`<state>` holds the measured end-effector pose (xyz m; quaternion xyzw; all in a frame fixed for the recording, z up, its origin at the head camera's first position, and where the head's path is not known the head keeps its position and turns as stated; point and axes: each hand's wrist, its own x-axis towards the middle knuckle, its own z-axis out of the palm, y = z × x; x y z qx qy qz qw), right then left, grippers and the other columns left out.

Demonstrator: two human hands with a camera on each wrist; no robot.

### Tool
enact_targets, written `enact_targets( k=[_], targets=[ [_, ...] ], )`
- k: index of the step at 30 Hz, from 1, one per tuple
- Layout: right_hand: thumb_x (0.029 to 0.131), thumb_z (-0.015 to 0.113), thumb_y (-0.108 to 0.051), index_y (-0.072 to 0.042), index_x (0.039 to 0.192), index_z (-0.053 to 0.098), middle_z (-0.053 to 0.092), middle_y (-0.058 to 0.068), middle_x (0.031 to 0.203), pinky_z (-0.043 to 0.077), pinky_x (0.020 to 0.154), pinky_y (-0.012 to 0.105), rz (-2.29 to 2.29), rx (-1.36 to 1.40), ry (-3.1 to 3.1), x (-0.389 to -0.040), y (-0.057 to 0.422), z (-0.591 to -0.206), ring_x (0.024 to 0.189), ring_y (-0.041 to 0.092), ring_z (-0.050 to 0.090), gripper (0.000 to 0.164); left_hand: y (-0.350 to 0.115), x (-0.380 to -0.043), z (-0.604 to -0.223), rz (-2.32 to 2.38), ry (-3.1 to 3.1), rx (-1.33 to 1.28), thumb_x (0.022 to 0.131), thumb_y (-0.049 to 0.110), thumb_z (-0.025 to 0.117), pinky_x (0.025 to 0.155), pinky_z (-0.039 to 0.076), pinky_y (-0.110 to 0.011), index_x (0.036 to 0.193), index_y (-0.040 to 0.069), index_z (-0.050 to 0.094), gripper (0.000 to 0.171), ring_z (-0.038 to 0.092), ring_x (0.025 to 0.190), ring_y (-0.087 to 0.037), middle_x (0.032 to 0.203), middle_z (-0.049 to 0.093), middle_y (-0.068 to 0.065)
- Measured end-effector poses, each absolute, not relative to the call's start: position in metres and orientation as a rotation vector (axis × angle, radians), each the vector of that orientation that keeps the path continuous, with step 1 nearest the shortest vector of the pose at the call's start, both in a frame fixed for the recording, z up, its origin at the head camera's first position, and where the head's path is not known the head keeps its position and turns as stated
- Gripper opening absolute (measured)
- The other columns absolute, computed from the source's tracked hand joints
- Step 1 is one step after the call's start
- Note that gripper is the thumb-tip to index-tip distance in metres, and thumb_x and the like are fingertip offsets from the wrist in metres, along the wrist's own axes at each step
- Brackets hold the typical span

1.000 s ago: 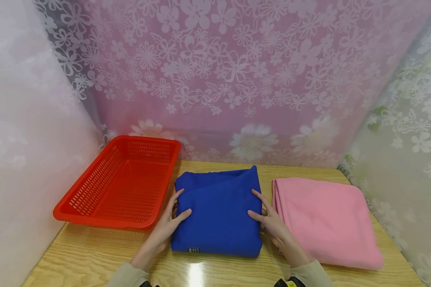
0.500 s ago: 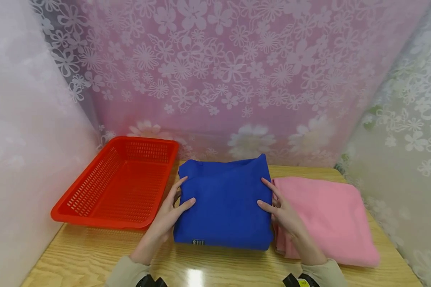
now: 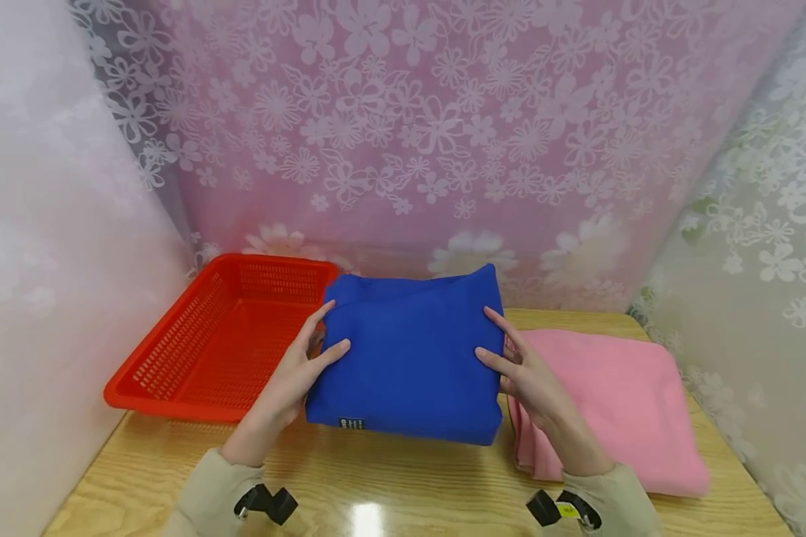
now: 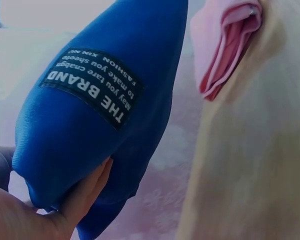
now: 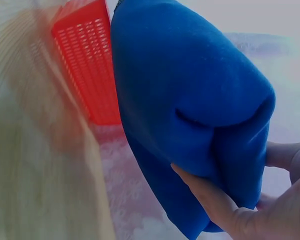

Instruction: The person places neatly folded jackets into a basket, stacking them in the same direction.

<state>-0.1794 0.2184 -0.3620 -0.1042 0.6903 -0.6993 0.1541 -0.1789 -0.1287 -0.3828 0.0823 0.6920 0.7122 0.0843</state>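
A folded blue garment [image 3: 410, 358] with a small dark printed label [image 4: 92, 87] is held up above the table by both hands. My left hand [image 3: 292, 377] grips its left edge, thumb on top and other fingers beneath. At the opposite edge my right hand [image 3: 533, 380] grips it the same way, and in the right wrist view its fingers [image 5: 205, 195] press on the cloth from below. The garment's underside is hidden in the head view. To the right, a folded pink cloth [image 3: 611, 410] lies on the table, partly behind the right forearm.
A red perforated plastic basket [image 3: 168, 406] stands at the left of the wooden table [image 3: 403, 485], its right side partly covered by the garment. Floral curtains [image 3: 403, 149] hang behind and at both sides. Each wrist wears a black strap with a camera.
Both hands have lifted the blue garment off the table. It first shifted slightly right, then went higher and back left, now overlapping the basket's right rim. The pink cloth and basket stay put.
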Motion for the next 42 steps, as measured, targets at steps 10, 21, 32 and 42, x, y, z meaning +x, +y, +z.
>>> enact_targets(
  k=[10,21,32,42],
  targets=[
    [0.105,0.057,-0.014,-0.036,0.164,0.012,0.02,0.022,0.165,0.049,0.105,0.049,-2.076,-0.329,1.92,-0.188,0.167,-0.334,0.146,0.043,0.036,0.077,-0.183,-0.186,-0.347,2.056,2.12,0.196,0.104,0.035,0.059,0.11,0.034,-0.069,0.163,0.042,0.013,0.075,0.026,0.148,-0.047,0.168,0.01,-0.014],
    [0.101,0.064,-0.012,-0.038,0.163,0.014,0.028,0.017,0.163,0.048,0.105,0.054,-2.113,-0.455,1.918,-0.2,0.069,-0.335,0.143,0.038,0.042,0.083,-0.279,-0.195,-0.321,1.917,2.32,0.148,0.106,0.034,0.053,0.088,0.058,-0.035,0.163,0.039,0.008,0.072,0.047,0.133,-0.041,0.167,0.007,-0.025],
    [0.099,0.064,-0.006,-0.038,0.163,0.009,0.023,0.016,0.166,0.04,0.112,0.054,-2.061,-0.556,1.858,-0.217,-0.011,-0.361,0.146,0.04,0.038,0.09,-0.363,-0.201,-0.334,1.813,2.438,0.107,0.109,0.031,0.045,0.08,0.056,-0.024,0.162,0.042,0.006,0.067,0.029,0.138,-0.057,0.165,0.001,-0.032],
    [0.099,0.067,-0.012,-0.026,0.165,0.01,0.015,0.011,0.169,0.03,0.12,0.051,-1.859,-0.548,2.161,-0.231,-0.038,-0.394,0.151,0.038,0.026,0.089,-0.379,-0.21,-0.363,1.678,2.496,-0.027,0.107,0.041,0.048,0.106,0.027,-0.075,0.164,0.027,-0.001,0.076,0.02,0.138,-0.068,0.162,-0.001,-0.037]
  ],
)
